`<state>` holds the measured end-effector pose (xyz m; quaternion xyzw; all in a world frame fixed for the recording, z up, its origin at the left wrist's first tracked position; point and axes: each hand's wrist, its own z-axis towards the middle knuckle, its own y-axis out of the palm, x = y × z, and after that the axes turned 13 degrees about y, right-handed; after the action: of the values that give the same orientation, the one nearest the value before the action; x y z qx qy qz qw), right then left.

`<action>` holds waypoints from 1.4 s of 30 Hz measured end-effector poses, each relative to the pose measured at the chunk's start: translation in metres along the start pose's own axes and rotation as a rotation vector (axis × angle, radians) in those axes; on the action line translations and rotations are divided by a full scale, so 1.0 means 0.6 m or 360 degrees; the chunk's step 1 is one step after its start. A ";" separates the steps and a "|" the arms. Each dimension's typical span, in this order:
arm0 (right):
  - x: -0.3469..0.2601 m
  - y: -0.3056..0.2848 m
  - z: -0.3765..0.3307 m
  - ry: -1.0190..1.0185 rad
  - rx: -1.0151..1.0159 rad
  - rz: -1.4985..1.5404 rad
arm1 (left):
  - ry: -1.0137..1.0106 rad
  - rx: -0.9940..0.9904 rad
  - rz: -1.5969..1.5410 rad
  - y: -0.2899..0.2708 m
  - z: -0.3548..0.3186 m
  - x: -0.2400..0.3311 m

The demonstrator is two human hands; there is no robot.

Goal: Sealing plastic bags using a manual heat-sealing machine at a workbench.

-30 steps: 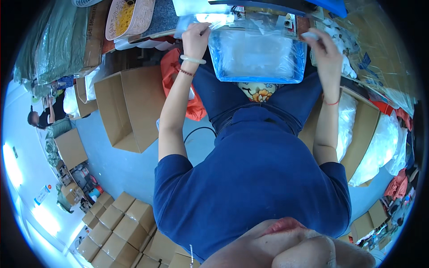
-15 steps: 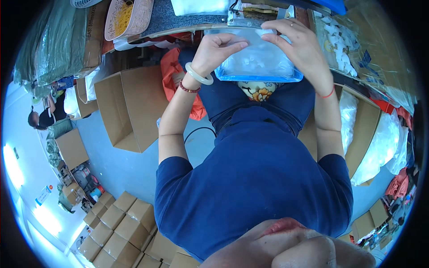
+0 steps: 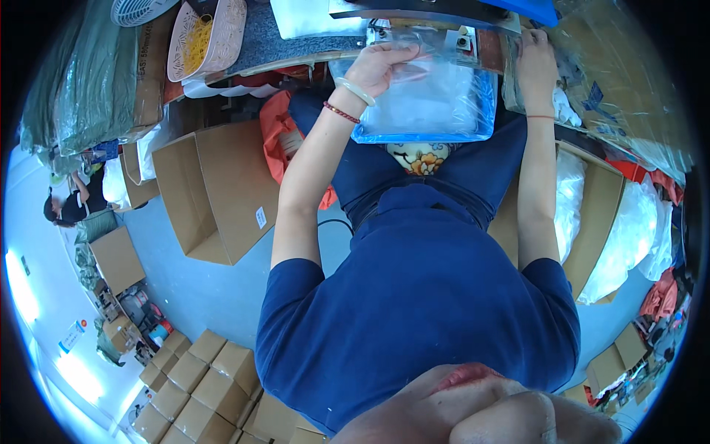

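Observation:
A clear plastic bag (image 3: pixel 436 111) with a blue lower edge hangs over my lap, its top end under a machine (image 3: pixel 436 22) at the workbench edge. My left hand (image 3: pixel 381 66) lies on the bag's upper left part, fingers curled over the plastic. My right hand (image 3: pixel 534 63) grips the bag's right top corner beside the machine. Both forearms reach up from my dark blue shirt.
An open cardboard box (image 3: pixel 214 189) stands on the floor at my left, another box (image 3: pixel 592 214) with white bags at my right. A basket of yellow rubber bands (image 3: pixel 203 37) sits on the bench. Stacked small cartons (image 3: pixel 200 385) and another person (image 3: pixel 70 203) are far left.
The bag has moved up so its top sits under the machine. My left hand shifted onto the bag's upper left; my right hand moved out to the right corner.

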<state>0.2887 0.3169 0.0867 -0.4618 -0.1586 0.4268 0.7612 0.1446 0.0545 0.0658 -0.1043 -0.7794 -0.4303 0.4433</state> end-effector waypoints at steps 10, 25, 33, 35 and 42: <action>0.032 0.036 -0.022 0.0172 -0.0199 0.0257 | 0.1587 0.0133 0.3034 -0.130 0.010 0.058; -0.066 -0.132 -0.063 0.0555 -0.0575 0.1132 | 0.1253 0.0542 0.2174 -0.092 -0.086 0.046; -0.164 -0.144 -0.063 -0.0039 -0.0703 0.1811 | 0.0819 0.0210 0.1315 0.011 -0.115 0.059; -0.175 -0.158 -0.053 -0.0054 -0.0739 0.1754 | 0.0741 0.0157 0.1299 0.027 -0.117 0.060; -0.155 -0.152 -0.006 -0.0481 -0.1238 0.1258 | 0.0254 -0.0392 0.0991 0.015 -0.106 0.054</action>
<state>0.2824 0.2219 0.1755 -0.6658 -0.2265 0.6504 0.2870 0.1690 0.0040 0.1110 -0.3558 -0.6152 -0.3721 0.5971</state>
